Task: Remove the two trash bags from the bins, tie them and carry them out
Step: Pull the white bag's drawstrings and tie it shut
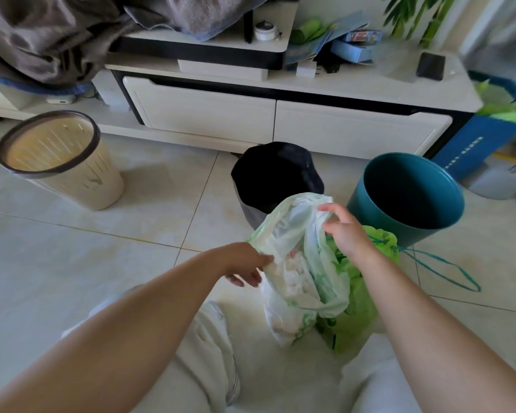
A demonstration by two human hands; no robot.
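Note:
A pale translucent green trash bag (pixel 298 275) with white waste inside stands on the tiled floor in front of me. My left hand (pixel 248 268) grips its left rim. My right hand (pixel 344 229) pinches the right rim near the top, so the mouth is held apart. Behind it lies a brighter green bag (pixel 361 308) with a teal drawstring (pixel 441 269) looping over the floor. A teal bin (pixel 405 195) stands bare at the right. A beige bin (pixel 63 159) with a dark rim stands bare at the left.
A bin lined with a black bag (pixel 276 174) stands in the middle, before a white TV cabinet (pixel 280 120). Grey cloth (pixel 42 31) is heaped at the top left. A blue box (pixel 474 147) and plants are at the right. My knees fill the bottom.

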